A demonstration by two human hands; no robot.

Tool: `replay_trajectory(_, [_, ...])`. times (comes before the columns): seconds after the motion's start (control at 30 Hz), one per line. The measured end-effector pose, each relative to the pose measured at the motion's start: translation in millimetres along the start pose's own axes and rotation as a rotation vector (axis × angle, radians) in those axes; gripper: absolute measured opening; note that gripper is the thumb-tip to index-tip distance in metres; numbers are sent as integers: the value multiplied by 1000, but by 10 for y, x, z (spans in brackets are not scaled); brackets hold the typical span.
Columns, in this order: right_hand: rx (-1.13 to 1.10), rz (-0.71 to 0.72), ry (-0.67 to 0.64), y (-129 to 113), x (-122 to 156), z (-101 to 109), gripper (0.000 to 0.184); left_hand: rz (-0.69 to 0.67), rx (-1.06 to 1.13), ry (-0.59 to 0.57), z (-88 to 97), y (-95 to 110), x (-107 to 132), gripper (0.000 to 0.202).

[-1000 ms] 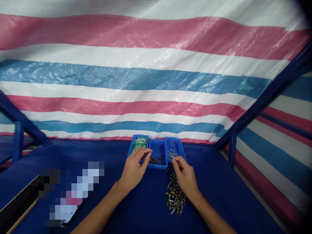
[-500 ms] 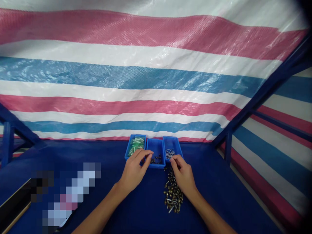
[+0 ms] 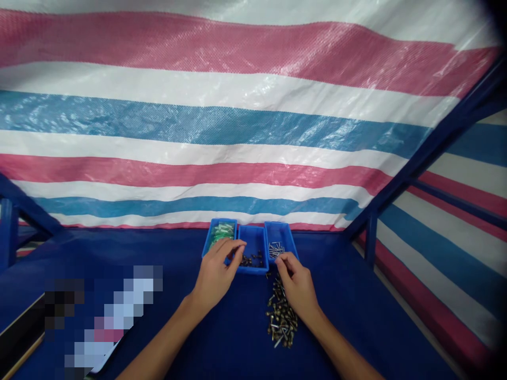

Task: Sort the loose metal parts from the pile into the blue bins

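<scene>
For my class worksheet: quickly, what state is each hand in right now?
Left hand: curled at the middle blue tray, holding unclear.
Right hand: curled, holding unclear.

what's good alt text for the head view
A left hand and right hand work over three blue plastic trays holding green pieces, dark fasteners and silver nails, beside a loose pile of fasteners. A striped tarp hangs behind.

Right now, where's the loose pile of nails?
In the head view, the loose pile of nails lies on the blue table cover, right of centre, just below the right hand and in front of the right-hand blue tray.
</scene>
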State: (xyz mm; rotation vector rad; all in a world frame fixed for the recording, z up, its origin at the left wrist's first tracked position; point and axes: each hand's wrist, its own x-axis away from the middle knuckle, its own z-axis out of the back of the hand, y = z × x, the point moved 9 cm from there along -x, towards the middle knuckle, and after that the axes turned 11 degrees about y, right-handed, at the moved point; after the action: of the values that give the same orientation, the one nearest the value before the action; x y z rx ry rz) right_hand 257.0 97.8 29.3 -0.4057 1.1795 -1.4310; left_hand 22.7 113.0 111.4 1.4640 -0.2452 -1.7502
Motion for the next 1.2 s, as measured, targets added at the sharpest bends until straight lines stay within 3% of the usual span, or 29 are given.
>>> replay_trajectory(0.2, [10, 3, 9, -30, -9, 23, 39, -44, -10, -54, -40, 64, 189, 17])
replay_trajectory(0.37, [15, 30, 20, -22, -14, 35, 42, -163, 32, -284, -245, 232, 504, 21])
replay_trajectory(0.53, [17, 28, 18, 6, -15, 31, 41, -157, -25, -489, -461, 267, 733, 16])
replay_trajectory(0.7, [19, 31, 17, 0, -14, 29, 36, -171, -92, -650, -598, 267, 875, 47])
replay_trajectory(0.93, [17, 28, 4, -8, -20, 21, 38, -242, -120, -684, -641, 304, 922, 19])
replay_trajectory(1.2, [33, 28, -4, 9, -11, 9, 36, -217, -175, -678, -660, 214, 921, 12])
